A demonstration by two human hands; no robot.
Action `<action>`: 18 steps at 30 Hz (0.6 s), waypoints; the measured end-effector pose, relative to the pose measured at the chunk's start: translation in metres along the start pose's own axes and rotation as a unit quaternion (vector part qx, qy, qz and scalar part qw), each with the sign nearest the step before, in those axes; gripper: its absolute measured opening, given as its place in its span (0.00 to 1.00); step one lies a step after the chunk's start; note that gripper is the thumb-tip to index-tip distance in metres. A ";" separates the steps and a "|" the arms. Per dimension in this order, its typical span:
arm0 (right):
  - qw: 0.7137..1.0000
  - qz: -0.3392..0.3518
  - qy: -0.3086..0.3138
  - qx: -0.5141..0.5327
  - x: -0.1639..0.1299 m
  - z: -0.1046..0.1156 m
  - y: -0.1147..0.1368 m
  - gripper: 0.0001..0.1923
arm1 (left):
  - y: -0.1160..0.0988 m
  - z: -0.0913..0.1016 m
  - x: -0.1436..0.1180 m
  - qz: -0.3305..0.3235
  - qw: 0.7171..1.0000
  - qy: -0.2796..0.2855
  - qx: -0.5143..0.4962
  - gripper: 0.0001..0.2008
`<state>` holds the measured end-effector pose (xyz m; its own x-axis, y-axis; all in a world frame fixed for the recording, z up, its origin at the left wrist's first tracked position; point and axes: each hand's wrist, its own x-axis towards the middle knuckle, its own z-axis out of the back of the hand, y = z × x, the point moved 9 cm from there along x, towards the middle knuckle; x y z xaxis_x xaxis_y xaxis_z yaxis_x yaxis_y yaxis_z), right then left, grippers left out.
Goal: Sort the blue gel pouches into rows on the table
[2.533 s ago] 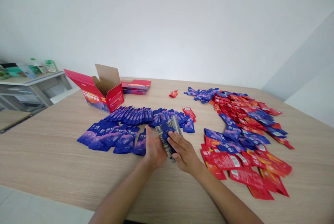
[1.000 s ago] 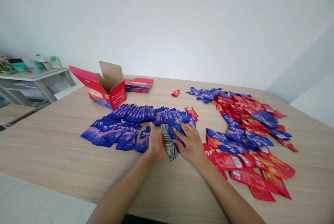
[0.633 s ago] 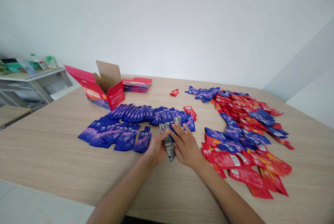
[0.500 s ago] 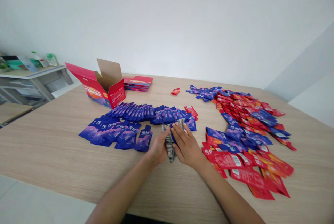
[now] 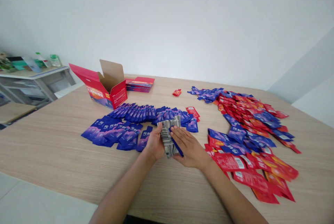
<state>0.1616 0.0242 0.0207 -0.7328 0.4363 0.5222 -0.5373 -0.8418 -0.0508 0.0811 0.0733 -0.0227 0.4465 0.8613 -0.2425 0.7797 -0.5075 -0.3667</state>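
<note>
A thick stack of sachets (image 5: 168, 137), seen edge-on as grey and white stripes, is held between my two hands above the table. My left hand (image 5: 156, 144) grips its left side, thumb on top. My right hand (image 5: 189, 146) presses flat fingers on the right face, where a strip of blue shows. Just left of my left hand lies a single blue sachet (image 5: 144, 137). Overlapping blue sachets (image 5: 114, 130) spread farther left, and a fanned row of blue sachets (image 5: 141, 112) runs behind my hands.
An open red box (image 5: 104, 90) stands at the back left, beside flat folded cartons (image 5: 141, 84). Mixed red and blue sachets (image 5: 247, 140) are heaped across the right side. One small red sachet (image 5: 176, 92) lies at the back middle. A side desk (image 5: 33, 74) holds bottles.
The stack has turned, so more of its striped edge shows between my hands. My right hand has shifted slightly right and down. The view has moved a little.
</note>
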 end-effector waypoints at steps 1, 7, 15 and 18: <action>1.000 0.000 0.005 0.003 0.000 -0.001 0.000 0.42 | -0.002 0.000 0.000 0.001 1.000 -0.002 -0.002 0.25; 0.999 0.015 0.006 0.046 0.005 0.002 0.013 0.40 | -0.015 0.000 -0.002 0.007 1.000 0.011 -0.004 0.29; 0.939 -0.144 -0.079 0.301 -0.003 0.014 -0.007 0.35 | -0.008 0.010 0.005 -0.020 0.998 -0.021 0.048 0.24; 0.875 -0.265 -0.169 0.368 -0.014 0.013 -0.034 0.36 | 0.023 0.006 0.002 0.041 0.996 -0.025 0.072 0.24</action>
<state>0.1957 0.0425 0.0266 -0.2302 0.8134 0.5342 -0.2590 -0.5804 0.7721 0.0968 0.0629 -0.0368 0.4811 0.8160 -0.3205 0.6687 -0.5780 -0.4678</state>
